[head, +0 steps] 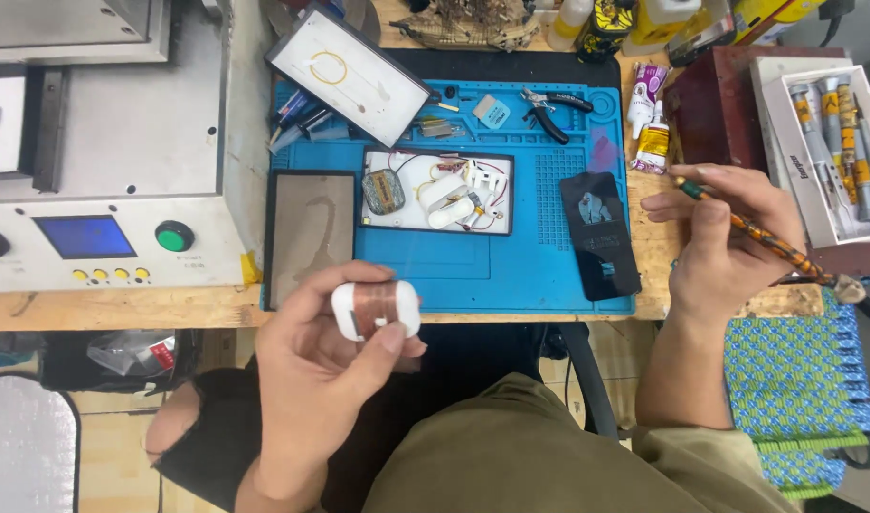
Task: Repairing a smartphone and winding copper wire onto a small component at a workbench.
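Seen from above, the person's lap in olive trousers filled the bottom of the view. Nearest, the left hand (316,366) held a small white earbud-case shell (376,311) with a copper-coloured coil on its face, fingers and thumb closed around its edges, just in front of the wooden bench's edge. The right hand (725,237) was raised to the right over the bench edge, fingers pinched narrowly around a thin patterned tool (753,233) with a greenish tip, well apart from the shell.

Beyond the hands lay a blue work mat (473,266). On it sat a brown rectangular pad (310,237), a white tray (437,191) holding loose white case parts, a round component and thin wires, and a dark phone (601,235) lying flat. The case appeared to be opened and taken apart, with its pieces still in the tray; nothing looked reassembled, so most of the work seemed left.

Farther back lay black-handled pliers (549,109), a white-faced screen panel (349,71), small glue tubes (652,128), and a box of adhesive syringes (839,142) at right. A grey machine (103,171) with a blue display stood at left.

The tool's working tip was hard to make out, the tray's small parts blurred together, and the machine and the box of syringes were cut off by the frame.
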